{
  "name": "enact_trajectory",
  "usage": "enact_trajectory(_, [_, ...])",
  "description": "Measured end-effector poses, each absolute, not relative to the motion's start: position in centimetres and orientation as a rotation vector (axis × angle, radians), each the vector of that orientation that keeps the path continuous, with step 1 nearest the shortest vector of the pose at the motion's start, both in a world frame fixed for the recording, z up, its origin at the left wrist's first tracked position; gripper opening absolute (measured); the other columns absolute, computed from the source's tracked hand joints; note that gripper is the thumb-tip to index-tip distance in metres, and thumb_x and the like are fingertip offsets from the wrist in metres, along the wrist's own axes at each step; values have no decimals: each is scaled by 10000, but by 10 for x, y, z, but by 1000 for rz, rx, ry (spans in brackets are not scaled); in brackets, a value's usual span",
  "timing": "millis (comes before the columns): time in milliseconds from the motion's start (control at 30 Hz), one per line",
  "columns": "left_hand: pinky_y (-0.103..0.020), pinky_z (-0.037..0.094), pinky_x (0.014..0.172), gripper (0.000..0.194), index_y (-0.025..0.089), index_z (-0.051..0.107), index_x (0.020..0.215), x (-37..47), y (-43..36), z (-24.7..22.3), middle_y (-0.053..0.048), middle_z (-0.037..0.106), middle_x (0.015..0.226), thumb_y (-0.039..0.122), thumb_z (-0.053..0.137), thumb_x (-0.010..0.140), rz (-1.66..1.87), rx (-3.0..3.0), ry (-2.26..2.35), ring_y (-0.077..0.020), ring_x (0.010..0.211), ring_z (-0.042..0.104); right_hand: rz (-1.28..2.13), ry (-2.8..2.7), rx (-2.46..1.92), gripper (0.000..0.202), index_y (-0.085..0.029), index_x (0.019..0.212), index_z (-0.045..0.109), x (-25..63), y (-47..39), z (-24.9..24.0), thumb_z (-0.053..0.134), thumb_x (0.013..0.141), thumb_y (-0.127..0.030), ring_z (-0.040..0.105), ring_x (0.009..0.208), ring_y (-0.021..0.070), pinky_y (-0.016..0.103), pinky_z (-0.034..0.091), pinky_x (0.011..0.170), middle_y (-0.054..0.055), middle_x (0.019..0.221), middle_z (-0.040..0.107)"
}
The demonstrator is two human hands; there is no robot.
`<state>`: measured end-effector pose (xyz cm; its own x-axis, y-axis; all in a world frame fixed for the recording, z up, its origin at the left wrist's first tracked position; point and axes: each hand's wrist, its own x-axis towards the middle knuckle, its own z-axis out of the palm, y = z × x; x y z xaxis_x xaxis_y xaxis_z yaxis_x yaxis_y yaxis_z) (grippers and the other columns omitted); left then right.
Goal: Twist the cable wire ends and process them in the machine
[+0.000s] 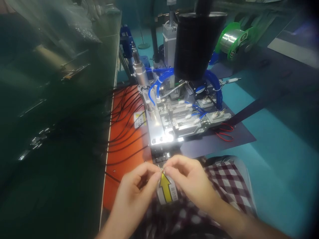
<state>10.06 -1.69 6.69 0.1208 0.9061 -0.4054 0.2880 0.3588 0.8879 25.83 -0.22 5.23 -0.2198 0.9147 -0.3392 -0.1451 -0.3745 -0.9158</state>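
Note:
My left hand (pixel 139 187) and my right hand (pixel 190 179) meet low in the middle of the view, each with thumb and forefinger pinched together. Between the fingertips shows a thin, pale, wire-like piece (pixel 161 169). It is too small and blurred to tell its exact kind, and the fingers hide most of it. Just below the fingertips is a white label with a yellow arrow (pixel 165 189). Right beyond the hands stands a metal machine fixture (pixel 159 129) with a bright front plate, small cylinders and blue air tubes (pixel 161 78).
An orange machine surface (pixel 127 132) crossed by black cables lies left of the fixture. A black duct (pixel 194 46) hangs above it. A green spool of solder wire (pixel 231 39) stands back right. Loose red wire (pixel 225 132) lies on the grey plate. Small metal parts (pixel 37 139) lie on the dark-green left surface.

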Motion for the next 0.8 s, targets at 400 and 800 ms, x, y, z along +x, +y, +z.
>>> enact_trajectory(400, [-192, 453, 493, 303, 170, 626, 707, 102, -15, 72, 20, 514, 593, 464, 641, 780, 717, 1022, 1410, -105, 533, 498, 1413, -1253, -1194, 136, -166, 697, 567, 253, -6, 43, 585, 831, -189, 456, 572, 96, 222, 381, 535, -29, 652, 524])
enact_trajectory(800, [-189, 449, 480, 204, 184, 649, 826, 105, -23, 62, 9, 571, 642, 385, 614, 818, 833, 1156, 1454, -107, 520, 508, 1163, -1465, -1226, 158, -178, 681, 542, 254, -11, 45, 533, 831, -131, 467, 563, 101, 227, 387, 523, -24, 642, 512])
